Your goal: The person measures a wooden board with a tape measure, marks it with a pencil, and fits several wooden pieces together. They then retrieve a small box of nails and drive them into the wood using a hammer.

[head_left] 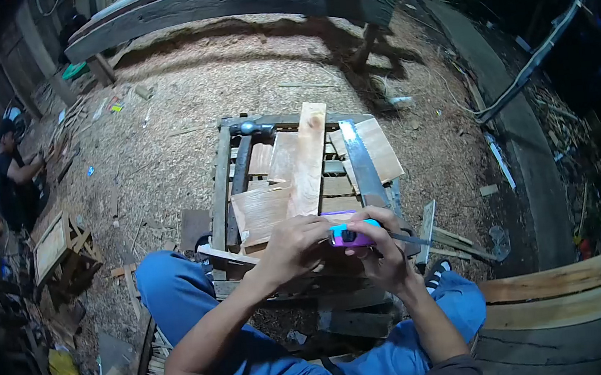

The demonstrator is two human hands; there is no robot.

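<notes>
My right hand point(386, 248) is closed around a cyan and purple tape measure point(349, 235), held above the near edge of a small slatted wooden stand. My left hand point(293, 245) has its fingers curled against the left end of the tape measure; its fingertips are partly hidden. Just past my hands, a light wooden board point(310, 157) lies lengthwise on the stand. A hand saw point(361, 159) rests to its right. On the left lies a hammer point(243, 160), head at the far end. A thin purple stick-like item point(337, 213) shows beyond the tape measure.
Thin wood pieces point(259, 214) lie on the stand point(220, 188). Beyond the shavings-covered ground stands a long timber bench point(222, 4). Another person point(15, 173) sits at far left near a wooden frame point(54, 250). Planks point(567, 280) lie at lower right.
</notes>
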